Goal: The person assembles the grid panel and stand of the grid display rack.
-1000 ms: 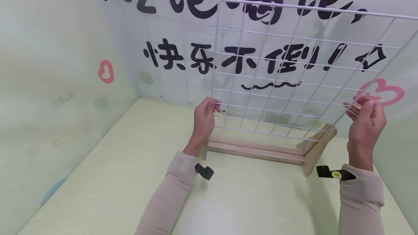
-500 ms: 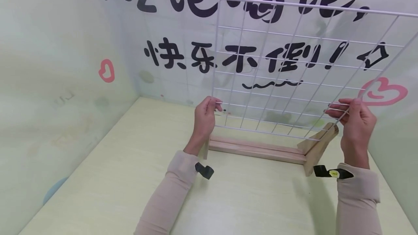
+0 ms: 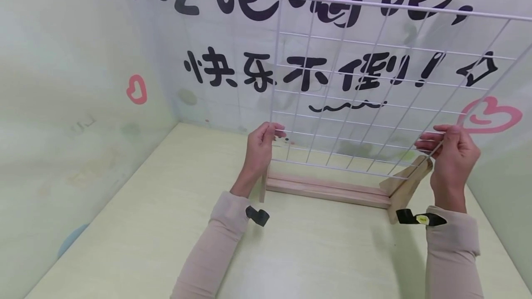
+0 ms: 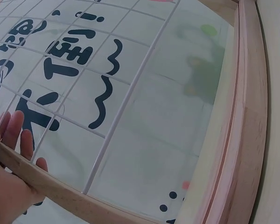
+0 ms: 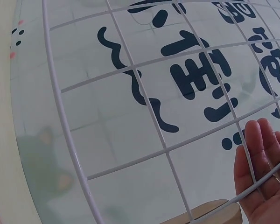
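Observation:
A white wire grid panel (image 3: 337, 72) leans upright over a wooden stand (image 3: 328, 192) with a long grooved bar. My left hand (image 3: 258, 149) grips the panel's left edge low down, fingertips behind the wires. Part of that hand (image 4: 9, 196) is hidden by a wooden side piece (image 4: 65, 198) in the left wrist view. At the lower right edge, my right hand (image 3: 455, 165) holds the panel, thumb in front and fingers (image 5: 254, 140) behind. The panel's lower edge appears above the bar, with a gap beside it in the left wrist view. The stand's right side piece (image 3: 409, 188) slants upward beneath my right hand.
The stand rests on a pale table (image 3: 316, 253). A white backdrop wall (image 3: 228, 110) with large black lettering and pink hearts rises behind, and another covered wall (image 3: 83, 105) stands to the left. Dark straps circle both wrists.
My right hand has shifted left, and its fingers now reach further behind the wires. The left hand and the panel stay almost where they were.

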A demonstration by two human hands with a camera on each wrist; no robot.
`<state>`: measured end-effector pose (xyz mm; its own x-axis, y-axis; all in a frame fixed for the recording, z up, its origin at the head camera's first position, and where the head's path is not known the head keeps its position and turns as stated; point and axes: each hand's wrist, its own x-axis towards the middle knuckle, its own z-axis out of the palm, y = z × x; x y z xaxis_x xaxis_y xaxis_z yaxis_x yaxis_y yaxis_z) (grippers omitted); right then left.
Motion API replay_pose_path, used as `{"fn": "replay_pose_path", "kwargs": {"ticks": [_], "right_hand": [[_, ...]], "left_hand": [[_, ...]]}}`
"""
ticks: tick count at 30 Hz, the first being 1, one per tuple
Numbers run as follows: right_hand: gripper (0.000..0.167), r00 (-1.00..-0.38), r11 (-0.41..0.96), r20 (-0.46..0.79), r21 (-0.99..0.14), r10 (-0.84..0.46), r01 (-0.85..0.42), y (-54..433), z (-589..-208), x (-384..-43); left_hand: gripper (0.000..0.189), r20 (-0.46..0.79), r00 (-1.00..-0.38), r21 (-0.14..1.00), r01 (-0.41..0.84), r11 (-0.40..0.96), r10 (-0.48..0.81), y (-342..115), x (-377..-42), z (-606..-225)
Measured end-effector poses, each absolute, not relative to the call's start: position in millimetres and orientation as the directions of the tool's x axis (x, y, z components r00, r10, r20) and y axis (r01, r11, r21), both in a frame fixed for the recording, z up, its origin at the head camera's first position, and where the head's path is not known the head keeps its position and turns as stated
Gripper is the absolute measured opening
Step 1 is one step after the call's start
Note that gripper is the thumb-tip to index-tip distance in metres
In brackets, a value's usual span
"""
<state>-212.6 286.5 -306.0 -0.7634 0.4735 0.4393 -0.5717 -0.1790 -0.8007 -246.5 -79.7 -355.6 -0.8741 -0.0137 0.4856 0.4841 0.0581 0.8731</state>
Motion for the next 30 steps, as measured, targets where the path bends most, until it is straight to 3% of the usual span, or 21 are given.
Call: {"fn": "replay_pose_path", "kwargs": {"ticks": [11, 30], "right_hand": [[0.029, -0.77, -0.176, 0.428, -0.811, 0.474, -0.558, 284.9, -308.4, -213.3], [0.027, -0.768, -0.226, 0.409, -0.792, 0.492, -0.567, 283.7, -309.6, -212.4]], "left_hand": [[0.026, 0.503, -0.863, 0.864, 0.503, 0.02, -0.038, -83.4, -243.9, -354.7], [0.025, 0.491, -0.87, 0.871, 0.49, -0.033, 0.052, -86.3, -242.9, -349.1]]}}
